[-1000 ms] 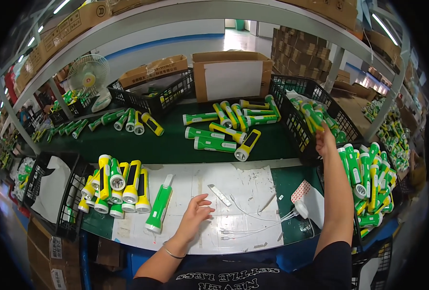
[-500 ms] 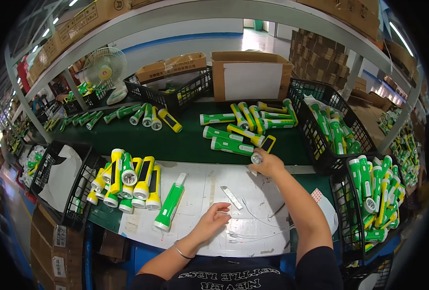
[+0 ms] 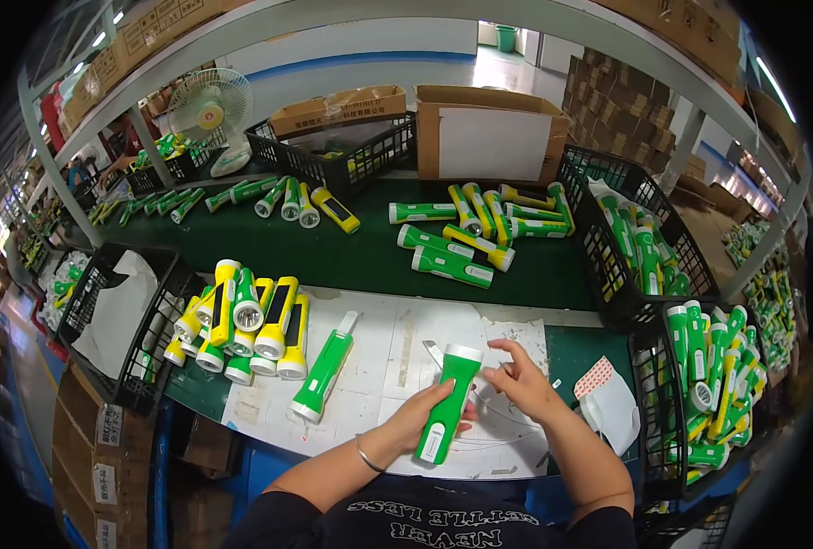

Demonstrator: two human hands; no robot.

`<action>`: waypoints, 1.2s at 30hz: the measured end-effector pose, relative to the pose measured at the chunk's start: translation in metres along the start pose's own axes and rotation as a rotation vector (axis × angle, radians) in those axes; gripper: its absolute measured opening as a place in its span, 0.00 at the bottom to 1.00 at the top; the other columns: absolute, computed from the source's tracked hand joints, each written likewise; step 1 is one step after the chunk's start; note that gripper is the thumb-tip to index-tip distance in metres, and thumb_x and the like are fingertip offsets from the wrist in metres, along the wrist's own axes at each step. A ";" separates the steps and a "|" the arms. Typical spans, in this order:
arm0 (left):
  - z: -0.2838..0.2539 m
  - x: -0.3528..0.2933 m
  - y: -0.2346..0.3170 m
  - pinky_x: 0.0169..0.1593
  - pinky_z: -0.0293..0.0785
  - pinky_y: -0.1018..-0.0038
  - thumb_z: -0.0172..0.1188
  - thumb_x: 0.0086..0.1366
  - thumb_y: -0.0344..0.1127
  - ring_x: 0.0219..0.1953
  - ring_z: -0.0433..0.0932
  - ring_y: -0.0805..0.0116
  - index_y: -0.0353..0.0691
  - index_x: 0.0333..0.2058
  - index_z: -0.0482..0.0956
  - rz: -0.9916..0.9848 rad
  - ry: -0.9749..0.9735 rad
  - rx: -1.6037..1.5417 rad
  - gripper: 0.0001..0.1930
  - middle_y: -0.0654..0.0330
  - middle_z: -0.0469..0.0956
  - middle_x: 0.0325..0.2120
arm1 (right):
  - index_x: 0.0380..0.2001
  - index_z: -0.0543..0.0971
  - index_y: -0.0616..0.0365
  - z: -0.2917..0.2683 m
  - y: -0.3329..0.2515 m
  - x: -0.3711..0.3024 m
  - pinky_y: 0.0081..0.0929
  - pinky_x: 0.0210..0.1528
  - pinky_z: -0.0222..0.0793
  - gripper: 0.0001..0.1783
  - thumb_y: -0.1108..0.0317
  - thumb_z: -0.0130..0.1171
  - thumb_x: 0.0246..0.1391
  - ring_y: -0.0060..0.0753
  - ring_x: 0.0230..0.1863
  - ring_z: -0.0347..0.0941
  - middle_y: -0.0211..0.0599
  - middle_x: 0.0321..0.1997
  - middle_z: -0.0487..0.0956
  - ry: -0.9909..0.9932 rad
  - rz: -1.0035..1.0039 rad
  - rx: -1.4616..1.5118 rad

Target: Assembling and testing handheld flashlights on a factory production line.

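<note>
My left hand point(image 3: 410, 417) is wrapped round a green flashlight point(image 3: 452, 398) with a white head, held over the white work sheet. Its head points away from me and a white switch strip faces up near its tail. Just right of the head, my right hand point(image 3: 527, 388) is raised with its fingers apart and nothing in them. Another green flashlight point(image 3: 326, 371) lies on the sheet to the left, a white tab sticking out of its far end. The flat strip point(image 3: 434, 353) on the sheet is partly covered by the held flashlight.
A stack of green and yellow flashlights point(image 3: 274, 320) stands left of the sheet. More flashlights point(image 3: 449, 266) lie on the green belt point(image 3: 333, 265) beyond. Black crates flank me: a paper-lined crate point(image 3: 118, 320) left, a filled crate point(image 3: 658, 403) right. A cardboard box point(image 3: 490, 137) stands behind.
My right hand has come back from the belt's near edge, where it was on a flashlight. My left hand, empty before, now grips a flashlight. The view has shifted slightly.
</note>
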State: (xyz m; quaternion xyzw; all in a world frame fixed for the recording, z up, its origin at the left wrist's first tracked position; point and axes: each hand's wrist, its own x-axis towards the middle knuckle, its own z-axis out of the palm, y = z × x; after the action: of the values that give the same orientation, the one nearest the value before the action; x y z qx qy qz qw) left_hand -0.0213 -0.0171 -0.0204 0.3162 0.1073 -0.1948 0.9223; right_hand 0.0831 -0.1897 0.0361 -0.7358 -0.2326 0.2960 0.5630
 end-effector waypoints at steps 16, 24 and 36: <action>0.003 0.004 -0.002 0.29 0.73 0.74 0.46 0.64 0.51 0.26 0.72 0.71 0.38 0.43 0.67 0.068 0.171 -0.003 0.21 0.58 0.73 0.29 | 0.28 0.75 0.60 0.033 0.030 -0.046 0.23 0.32 0.65 0.12 0.63 0.48 0.56 0.23 0.28 0.70 0.33 0.24 0.73 -0.013 -0.114 -0.129; 0.024 0.002 0.015 0.31 0.73 0.76 0.47 0.65 0.45 0.28 0.72 0.73 0.40 0.41 0.64 0.279 0.213 0.206 0.15 0.59 0.72 0.31 | 0.19 0.72 0.51 0.048 -0.004 -0.038 0.30 0.16 0.62 0.07 0.63 0.57 0.44 0.34 0.16 0.67 0.32 0.18 0.67 0.258 -0.686 -0.936; 0.003 0.000 0.003 0.31 0.71 0.78 0.45 0.66 0.42 0.29 0.71 0.74 0.38 0.44 0.63 0.427 0.201 0.485 0.15 0.58 0.72 0.34 | 0.19 0.70 0.53 0.060 0.000 -0.036 0.27 0.15 0.62 0.08 0.65 0.58 0.41 0.30 0.14 0.67 0.31 0.18 0.67 0.076 -0.768 -1.035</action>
State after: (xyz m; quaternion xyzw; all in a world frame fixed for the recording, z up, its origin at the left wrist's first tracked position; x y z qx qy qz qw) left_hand -0.0198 -0.0167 -0.0160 0.5593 0.0796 0.0152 0.8250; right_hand 0.0156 -0.1731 0.0307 -0.7866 -0.5719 -0.1034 0.2088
